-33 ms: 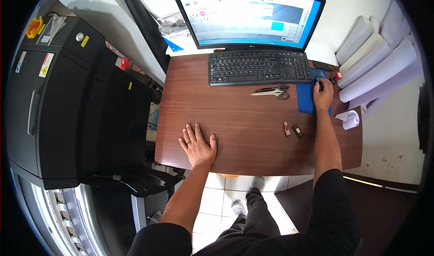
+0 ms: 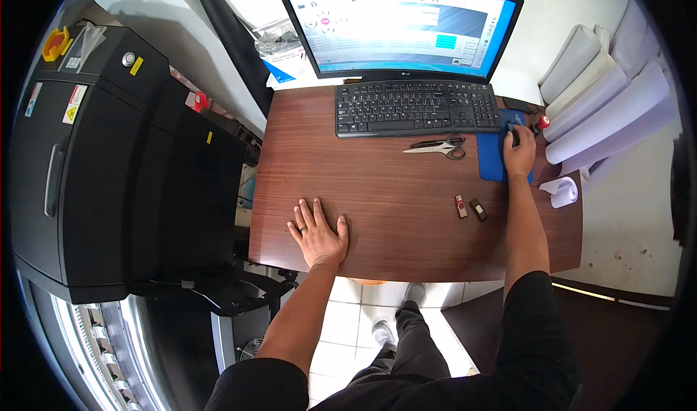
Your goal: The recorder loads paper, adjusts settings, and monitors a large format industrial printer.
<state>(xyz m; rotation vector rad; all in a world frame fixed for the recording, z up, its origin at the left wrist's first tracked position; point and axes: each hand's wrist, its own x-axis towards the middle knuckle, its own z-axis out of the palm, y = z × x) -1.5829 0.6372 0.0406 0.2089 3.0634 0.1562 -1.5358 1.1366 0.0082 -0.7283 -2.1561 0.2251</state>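
The fingers (image 2: pixel 517 136) of the right hand (image 2: pixel 518 155) curl down over a dark mouse (image 2: pixel 517 129), which sits at the far end of a blue pad (image 2: pixel 492 160) by the counter's right edge. They close loosely on it, as for clicking, not lifting; the mouse is mostly hidden under them. The left hand (image 2: pixel 319 233) lies flat on the bare counter (image 2: pixel 392 193), palm down, fingers spread and holding nothing, near the front edge.

Just left of the pad lie scissors (image 2: pixel 439 147), closed, and beyond them a black keyboard (image 2: pixel 417 109) under a lit monitor (image 2: pixel 399 26). Between the two hands, nearer the right forearm, two small sticks (image 2: pixel 469 208) lie side by side, one reddish, one dark, touched by neither hand. A small paper roll (image 2: pixel 563 191) rests past the right wrist, with large white rolls (image 2: pixel 610 99) stacked behind it. A big black machine (image 2: pixel 109 157) stands to the left.

The step in hand looks like pointer work on the screen, with the left hand only bracing. The next move likely calls for small slides of the mouse kept on the pad, clear of the scissors.
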